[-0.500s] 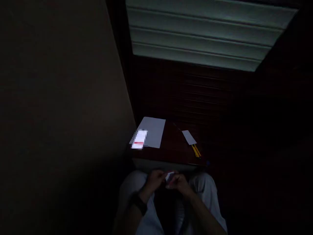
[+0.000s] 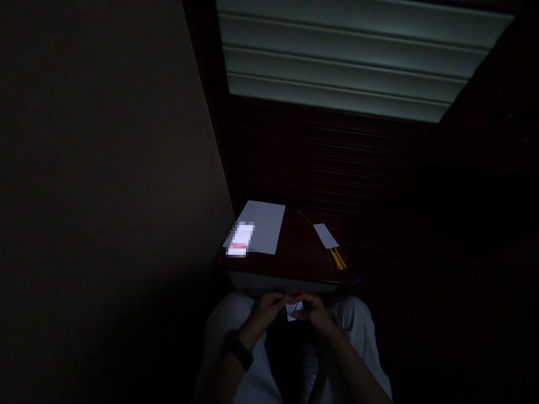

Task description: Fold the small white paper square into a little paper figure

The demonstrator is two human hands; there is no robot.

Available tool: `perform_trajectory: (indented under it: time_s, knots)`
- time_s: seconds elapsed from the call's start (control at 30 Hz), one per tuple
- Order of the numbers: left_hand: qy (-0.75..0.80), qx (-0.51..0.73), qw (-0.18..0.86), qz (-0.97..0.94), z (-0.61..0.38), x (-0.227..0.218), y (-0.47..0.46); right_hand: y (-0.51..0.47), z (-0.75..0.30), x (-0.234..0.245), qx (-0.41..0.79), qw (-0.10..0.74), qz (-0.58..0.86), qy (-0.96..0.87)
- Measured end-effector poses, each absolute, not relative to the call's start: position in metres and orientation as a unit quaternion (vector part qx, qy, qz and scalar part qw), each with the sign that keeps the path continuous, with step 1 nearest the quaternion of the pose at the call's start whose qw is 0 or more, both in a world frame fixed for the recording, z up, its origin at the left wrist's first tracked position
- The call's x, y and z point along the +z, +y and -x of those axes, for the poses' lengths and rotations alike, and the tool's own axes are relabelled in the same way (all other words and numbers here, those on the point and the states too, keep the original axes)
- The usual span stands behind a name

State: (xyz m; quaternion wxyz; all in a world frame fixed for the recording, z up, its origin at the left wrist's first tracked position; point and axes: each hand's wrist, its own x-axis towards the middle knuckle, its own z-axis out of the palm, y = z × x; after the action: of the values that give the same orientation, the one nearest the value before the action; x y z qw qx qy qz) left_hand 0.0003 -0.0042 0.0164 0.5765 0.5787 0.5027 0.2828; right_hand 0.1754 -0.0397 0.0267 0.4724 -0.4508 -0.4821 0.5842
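Observation:
Between my knees, a small piece of white paper (image 2: 293, 310) with creases is pinched in both hands. My left hand (image 2: 270, 306), with a dark watch (image 2: 239, 349) on its wrist, grips the paper's left upper edge. From the other side my right hand (image 2: 315, 312) has its thumb and fingers closed on the paper. The dim light hides the exact folds and fingertips.
Ahead stands a small dark red table (image 2: 290, 264). On it lie a white sheet (image 2: 267, 224), a lit, pixelated phone-like screen (image 2: 240, 239), a white card (image 2: 325, 235) and a yellow cutter (image 2: 337, 259). A wall (image 2: 168, 140) rises at left.
The paper has turned in my hands, and more of its white face shows below the fingers. My right fingers have shifted up along its top. The table items have not moved.

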Motion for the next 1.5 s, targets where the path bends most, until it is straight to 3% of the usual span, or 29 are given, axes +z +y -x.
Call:
perform_trajectory:
  time_s: [0.6, 1.5]
  knots:
    - [0.482, 0.277, 0.576, -0.599, -0.003, 0.0179, -0.0046, -0.0395, -0.1714, 0.0206, 0.563, 0.44, 0.508, -0.48]
    - [0.479, 0.267, 0.562, -0.619, -0.0021, 0.0164, -0.0054, -0.0395, -0.1697, 0.0247, 0.515, 0.46, 0.554, -0.464]
